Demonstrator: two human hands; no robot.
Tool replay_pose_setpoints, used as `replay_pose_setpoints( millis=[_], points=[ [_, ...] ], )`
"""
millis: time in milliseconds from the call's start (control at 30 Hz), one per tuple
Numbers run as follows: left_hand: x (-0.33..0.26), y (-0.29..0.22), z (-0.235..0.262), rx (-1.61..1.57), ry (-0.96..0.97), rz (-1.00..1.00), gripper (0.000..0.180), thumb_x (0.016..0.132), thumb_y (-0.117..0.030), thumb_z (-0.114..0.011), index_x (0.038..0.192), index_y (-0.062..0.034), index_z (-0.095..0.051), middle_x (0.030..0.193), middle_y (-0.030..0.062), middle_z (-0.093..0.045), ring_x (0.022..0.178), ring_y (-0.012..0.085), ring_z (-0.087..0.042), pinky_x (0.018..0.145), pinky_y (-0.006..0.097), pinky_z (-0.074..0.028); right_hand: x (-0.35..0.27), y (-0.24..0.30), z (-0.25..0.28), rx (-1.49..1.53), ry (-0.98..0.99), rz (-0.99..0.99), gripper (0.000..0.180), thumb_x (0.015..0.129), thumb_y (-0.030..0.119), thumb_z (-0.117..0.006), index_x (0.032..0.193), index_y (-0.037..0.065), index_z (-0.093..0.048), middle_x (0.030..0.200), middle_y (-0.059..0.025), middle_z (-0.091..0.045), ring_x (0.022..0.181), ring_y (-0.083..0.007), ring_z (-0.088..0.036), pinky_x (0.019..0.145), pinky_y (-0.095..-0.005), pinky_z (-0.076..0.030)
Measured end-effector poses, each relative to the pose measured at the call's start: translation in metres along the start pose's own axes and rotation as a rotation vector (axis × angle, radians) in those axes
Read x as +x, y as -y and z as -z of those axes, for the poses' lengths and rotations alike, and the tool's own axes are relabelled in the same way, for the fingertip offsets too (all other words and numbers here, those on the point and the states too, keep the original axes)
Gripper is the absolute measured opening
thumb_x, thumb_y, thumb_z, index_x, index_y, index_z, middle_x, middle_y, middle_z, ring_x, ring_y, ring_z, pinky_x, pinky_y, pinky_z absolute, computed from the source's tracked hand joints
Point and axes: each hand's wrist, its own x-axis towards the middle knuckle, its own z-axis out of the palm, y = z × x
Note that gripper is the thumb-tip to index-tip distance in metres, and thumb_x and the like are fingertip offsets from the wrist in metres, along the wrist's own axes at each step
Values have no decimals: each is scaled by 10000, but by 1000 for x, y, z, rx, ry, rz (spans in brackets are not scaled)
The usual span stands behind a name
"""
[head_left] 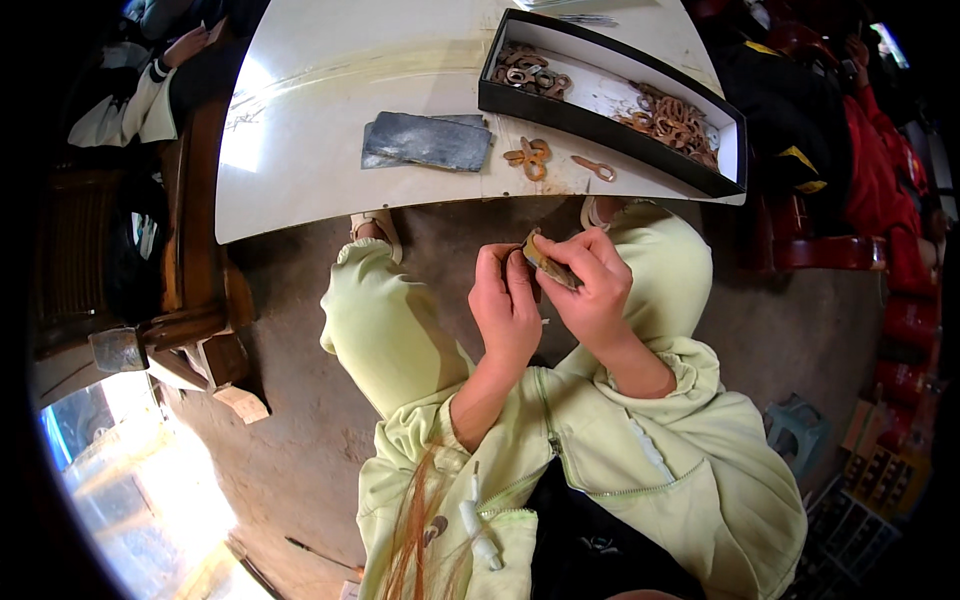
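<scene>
The counter (330, 90) is glossy white. At its two o'clock sits a tray (520, 100) that is black outside and white inside, filled with reddish-brown rings (675, 120). A mottled blue-grey sheet (428, 141) lies at six o'clock. The sleeves (690, 450) and trousers (385, 330) are pale lime green. The floor (300, 440) is dull brown.

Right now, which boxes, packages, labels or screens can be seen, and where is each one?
Box: on the white table, upper right; long, shallow, black outside, white inside, holding brown rings.
Crate: on the floor, lower right; dark, gridded.
No labels or screens can be made out.
</scene>
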Motion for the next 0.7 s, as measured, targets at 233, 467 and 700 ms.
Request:
replay_pose_setpoints(
  millis=[233,467,700],
  points=[
    [0,1,1,32,-11,25,103,963,-82,-462,915,-8,-515,638,14,-519,517,60,-443,467,228,-370,-1,3,1,-18,23,-29,382,585,-18,-769,951,61,-698,764,-56,-564,597,-168,-579,505,-269,-472],
    [2,-1,1,-23,63,-1,91,957,-74,-462,960,5,-506,675,21,-529,530,58,-465,475,226,-382,5,1,0,6,-19,-65,359,605,-39,-745,951,44,-695,785,-70,-584,643,-191,-604,539,-275,-494],
    [8,-1,3,-231,187,207,79,955,-58,-449,965,6,-493,725,-7,-505,559,29,-407,479,194,-337,8,-6,-1,27,34,-97,331,632,-34,-729,951,45,-694,780,-68,-580,646,-191,-604,539,-278,-488]
  ],
)
